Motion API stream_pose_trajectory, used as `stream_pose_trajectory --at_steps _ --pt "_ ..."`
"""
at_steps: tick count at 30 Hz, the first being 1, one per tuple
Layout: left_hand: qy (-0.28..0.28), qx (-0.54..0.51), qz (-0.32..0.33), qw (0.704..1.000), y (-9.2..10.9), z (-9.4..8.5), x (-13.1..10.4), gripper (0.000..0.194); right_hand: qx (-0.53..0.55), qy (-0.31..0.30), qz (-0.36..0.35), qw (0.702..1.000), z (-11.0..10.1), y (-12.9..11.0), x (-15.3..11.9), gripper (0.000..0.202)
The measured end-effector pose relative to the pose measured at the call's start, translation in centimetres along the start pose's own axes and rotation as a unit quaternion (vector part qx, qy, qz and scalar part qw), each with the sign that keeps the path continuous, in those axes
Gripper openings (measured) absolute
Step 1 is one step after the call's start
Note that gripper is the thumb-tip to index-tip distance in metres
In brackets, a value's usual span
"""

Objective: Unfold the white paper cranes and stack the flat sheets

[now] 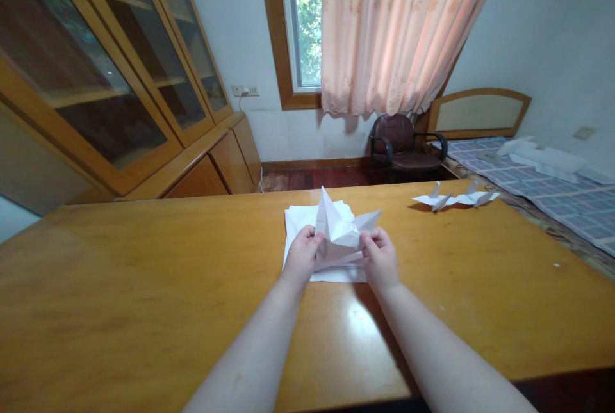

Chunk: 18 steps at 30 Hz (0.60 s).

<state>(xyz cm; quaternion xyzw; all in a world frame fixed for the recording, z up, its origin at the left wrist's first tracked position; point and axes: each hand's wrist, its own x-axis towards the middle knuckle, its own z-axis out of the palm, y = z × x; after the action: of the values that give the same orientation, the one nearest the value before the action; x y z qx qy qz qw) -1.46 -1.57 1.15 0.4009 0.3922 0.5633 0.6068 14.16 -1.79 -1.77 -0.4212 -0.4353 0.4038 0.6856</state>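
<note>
- Folded paper (339, 227): white, part-folded origami w/ several pointed flaps; tallest point stands upright at centre, another juts out to the right. Held up just above the table, pinched at both lower sides.
- Paper stack (298, 221): flat white sheets, loosely squared, lying on the table right under the folded paper; edges show at left, far side & near side.

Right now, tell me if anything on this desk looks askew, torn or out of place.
Nothing stands out. The left hand and right hand hold a half-folded paper piece over a slightly fanned stack of white sheets; finished paper folds lie apart, far right.
</note>
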Motion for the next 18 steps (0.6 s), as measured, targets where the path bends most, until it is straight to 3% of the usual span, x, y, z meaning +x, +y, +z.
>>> stream_pose_trajectory --at_steps 4,9,14,18 --pt "0.04 -0.105 0.022 0.993 0.2 0.0 0.1 0.028 0.114 0.013 0.045 0.992 -0.1 0.0 0.3 0.025" --pt "0.062 -0.207 0.033 0.976 0.7 0.0 0.2 0.025 0.26 0.008 0.087 0.962 0.4 -1.3 0.6 0.018" --pt "0.085 -0.186 0.047 0.978 0.4 0.0 0.4 0.025 0.323 -0.054 0.163 0.931 0.5 -2.1 0.6 0.018" --pt "0.126 -0.151 0.037 0.98 0.2 -0.3 0.7 0.025 0.308 -0.06 0.202 0.928 0.6 -2.2 0.6 0.023"
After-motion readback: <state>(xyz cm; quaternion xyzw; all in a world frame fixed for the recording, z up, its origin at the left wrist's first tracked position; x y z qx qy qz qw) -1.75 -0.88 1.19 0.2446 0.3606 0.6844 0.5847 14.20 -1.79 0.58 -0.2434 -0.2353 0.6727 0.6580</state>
